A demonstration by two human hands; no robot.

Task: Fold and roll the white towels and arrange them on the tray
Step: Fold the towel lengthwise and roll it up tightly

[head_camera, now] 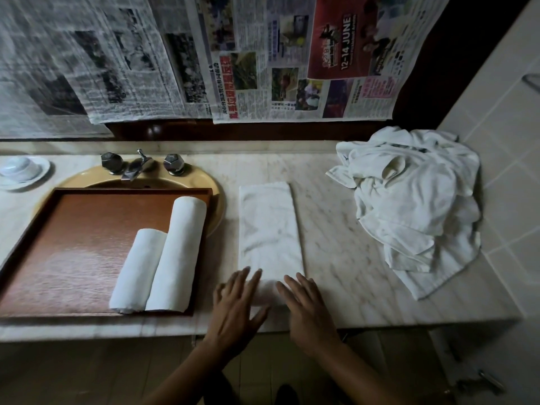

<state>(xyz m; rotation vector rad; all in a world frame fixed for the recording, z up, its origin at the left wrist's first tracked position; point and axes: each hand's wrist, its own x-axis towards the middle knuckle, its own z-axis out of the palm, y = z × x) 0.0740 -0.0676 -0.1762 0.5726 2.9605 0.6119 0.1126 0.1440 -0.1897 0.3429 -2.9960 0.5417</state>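
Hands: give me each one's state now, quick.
Left hand: open, fingers spread, pressing the folded towel's rolled end.
Right hand: open, pressing the same roll.

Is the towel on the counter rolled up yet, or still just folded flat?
Barely started. The folded towel lies as a flat strip; only its near end is rolled, under the left hand and right hand.
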